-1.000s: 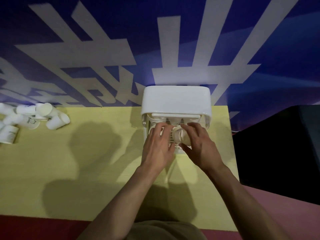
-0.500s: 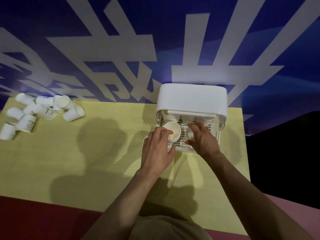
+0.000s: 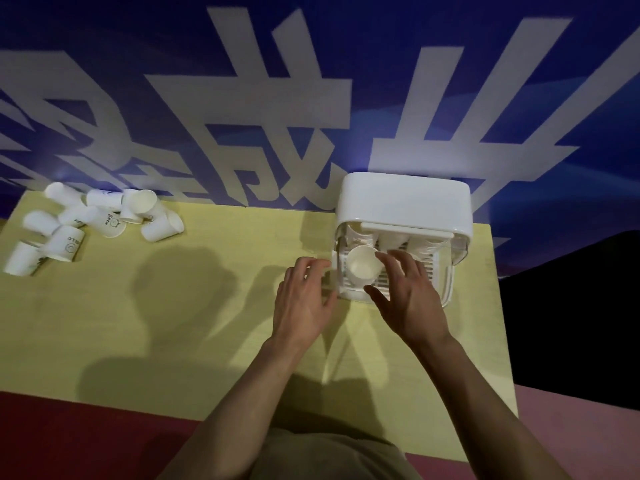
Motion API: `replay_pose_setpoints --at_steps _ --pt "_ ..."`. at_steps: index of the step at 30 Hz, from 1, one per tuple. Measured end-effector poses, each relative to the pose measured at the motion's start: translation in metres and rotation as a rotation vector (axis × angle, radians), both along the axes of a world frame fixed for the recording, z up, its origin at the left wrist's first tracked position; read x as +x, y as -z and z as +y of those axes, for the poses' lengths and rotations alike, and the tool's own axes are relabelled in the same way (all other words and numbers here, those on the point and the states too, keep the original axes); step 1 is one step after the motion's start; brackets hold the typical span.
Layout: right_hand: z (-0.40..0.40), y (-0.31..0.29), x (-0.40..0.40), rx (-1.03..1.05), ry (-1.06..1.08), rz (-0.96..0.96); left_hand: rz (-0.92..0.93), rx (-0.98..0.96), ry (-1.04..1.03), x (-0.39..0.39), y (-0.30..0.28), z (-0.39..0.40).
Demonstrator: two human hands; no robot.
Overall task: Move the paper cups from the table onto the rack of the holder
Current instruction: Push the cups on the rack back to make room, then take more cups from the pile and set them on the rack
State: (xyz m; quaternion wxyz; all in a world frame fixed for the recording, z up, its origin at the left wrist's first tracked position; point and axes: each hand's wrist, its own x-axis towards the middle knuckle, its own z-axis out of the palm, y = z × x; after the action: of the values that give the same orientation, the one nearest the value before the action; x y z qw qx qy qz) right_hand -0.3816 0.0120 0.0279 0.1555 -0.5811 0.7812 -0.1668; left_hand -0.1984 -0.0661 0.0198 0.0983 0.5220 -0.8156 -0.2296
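Note:
A white cup holder point(image 3: 405, 202) with a raised lid stands at the table's back right. Its slatted rack point(image 3: 415, 275) carries several white paper cups; one cup point(image 3: 362, 265) stands mouth-up at the front left, others point(image 3: 393, 239) sit further back under the lid. My left hand point(image 3: 304, 299) hovers just left of the holder with relaxed fingers, holding nothing. My right hand point(image 3: 408, 299) is spread over the rack's front, fingers near the upright cup, gripping nothing. A heap of loose paper cups point(image 3: 93, 223) lies at the table's far left.
The yellow table point(image 3: 173, 306) ends in a front edge above a red floor point(image 3: 69, 431). A blue wall with large white characters point(image 3: 277, 116) rises right behind the table. Dark space lies past the table's right edge.
Both hands have drawn back out of the rack, letting go of the cups they set there. My left hand moved left, off the holder. The camera view has shifted.

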Motion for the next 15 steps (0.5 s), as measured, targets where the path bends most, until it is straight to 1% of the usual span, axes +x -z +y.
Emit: replay_pose_setpoints --at_steps 3,7,15 --pt "-0.016 -0.012 0.039 -0.028 -0.033 -0.001 0.005 0.024 -0.035 0.034 0.006 -0.013" --pt "-0.052 -0.019 0.102 -0.013 -0.100 0.015 0.015 0.046 -0.110 0.098 0.015 -0.042" --pt "-0.141 -0.016 0.250 0.060 -0.233 0.079 0.043 0.072 -0.323 0.266 0.034 -0.149"
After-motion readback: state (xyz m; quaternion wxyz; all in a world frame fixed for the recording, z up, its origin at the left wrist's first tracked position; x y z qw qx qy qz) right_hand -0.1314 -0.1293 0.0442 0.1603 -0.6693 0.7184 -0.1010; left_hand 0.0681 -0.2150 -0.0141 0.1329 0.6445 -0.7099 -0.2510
